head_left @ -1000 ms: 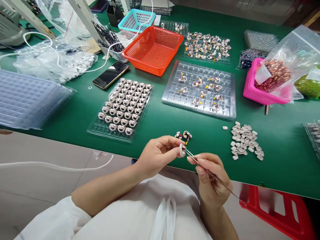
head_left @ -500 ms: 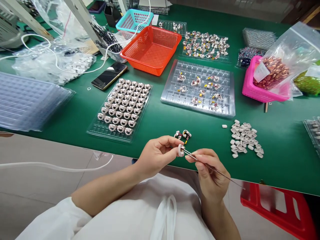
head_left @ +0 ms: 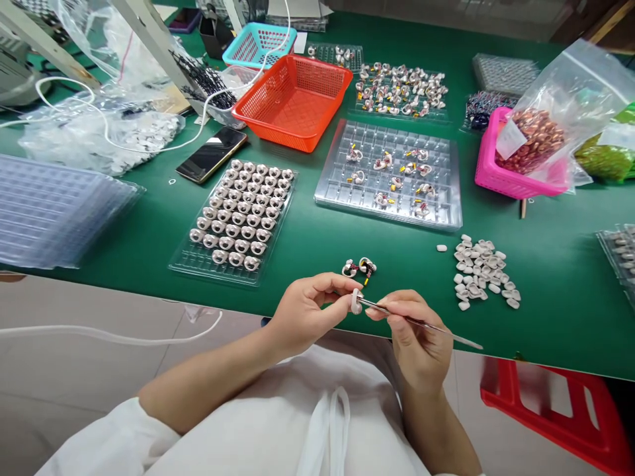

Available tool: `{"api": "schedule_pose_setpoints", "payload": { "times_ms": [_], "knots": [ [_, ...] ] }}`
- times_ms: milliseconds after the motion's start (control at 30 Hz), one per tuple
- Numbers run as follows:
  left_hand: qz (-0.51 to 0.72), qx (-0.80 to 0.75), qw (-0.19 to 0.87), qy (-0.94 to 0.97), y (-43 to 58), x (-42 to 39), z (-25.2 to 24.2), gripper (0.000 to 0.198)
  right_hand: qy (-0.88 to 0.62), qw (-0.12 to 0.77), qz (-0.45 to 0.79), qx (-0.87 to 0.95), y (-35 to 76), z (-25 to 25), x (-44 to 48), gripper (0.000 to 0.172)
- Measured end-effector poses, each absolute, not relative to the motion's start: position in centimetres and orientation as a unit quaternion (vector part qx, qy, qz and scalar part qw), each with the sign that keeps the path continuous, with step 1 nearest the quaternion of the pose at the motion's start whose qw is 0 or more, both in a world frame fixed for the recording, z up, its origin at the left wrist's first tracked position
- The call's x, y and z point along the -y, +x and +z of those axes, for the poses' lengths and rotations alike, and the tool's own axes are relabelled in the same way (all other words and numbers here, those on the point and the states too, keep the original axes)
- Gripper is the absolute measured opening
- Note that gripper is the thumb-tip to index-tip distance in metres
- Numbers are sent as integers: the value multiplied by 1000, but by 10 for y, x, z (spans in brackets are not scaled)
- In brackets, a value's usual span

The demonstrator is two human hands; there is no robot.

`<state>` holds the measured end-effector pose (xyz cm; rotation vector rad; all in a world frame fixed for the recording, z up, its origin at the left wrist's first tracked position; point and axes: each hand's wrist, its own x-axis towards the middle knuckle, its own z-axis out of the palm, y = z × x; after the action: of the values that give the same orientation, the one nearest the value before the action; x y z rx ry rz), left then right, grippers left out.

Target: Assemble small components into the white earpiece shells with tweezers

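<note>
Between the thumb and fingertips of my left hand (head_left: 308, 309) is a small white earbud shell (head_left: 356, 302). My right hand (head_left: 419, 330) pinches a pair of thin metal tweezers (head_left: 466, 342), and their tips reach into the shell's opening. Whatever the tips touch inside is too small to make out. Just beyond the fingers, a couple of shells with dark and yellow parts (head_left: 366, 266) lie on the green table. To the right is a scattered pile of small white caps (head_left: 476, 268).
A clear tray of shells in rows (head_left: 238, 211) lies at left, near a phone (head_left: 211, 155). Ahead is a stack of clear trays (head_left: 389, 175) holding several wired shells. An orange basket (head_left: 292, 99), a pink basket (head_left: 520, 178) and a red stool (head_left: 560, 403) surround the workspace.
The tweezers have turned slightly in my right hand, so their back end shows wider and their prongs appear closer together. The left hand still holds the shell; the whole view has shifted a little.
</note>
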<state>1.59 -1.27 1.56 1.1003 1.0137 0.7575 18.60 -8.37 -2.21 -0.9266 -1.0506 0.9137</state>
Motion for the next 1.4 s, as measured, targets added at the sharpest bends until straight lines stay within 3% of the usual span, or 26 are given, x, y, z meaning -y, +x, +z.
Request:
{"api": "schedule_pose_setpoints", "payload": {
  "times_ms": [300, 667, 1400],
  "knots": [
    [317, -445, 706, 450, 19, 12, 18, 16, -348, 699, 503, 372, 183, -30, 71, 13],
    [360, -452, 716, 392, 26, 11, 21, 22, -437, 691, 285, 501, 176, -40, 93, 29],
    [348, -453, 723, 389, 29, 11, 18, 25, -450, 674, 212, 545, 177, -49, 89, 30]
  ]
}}
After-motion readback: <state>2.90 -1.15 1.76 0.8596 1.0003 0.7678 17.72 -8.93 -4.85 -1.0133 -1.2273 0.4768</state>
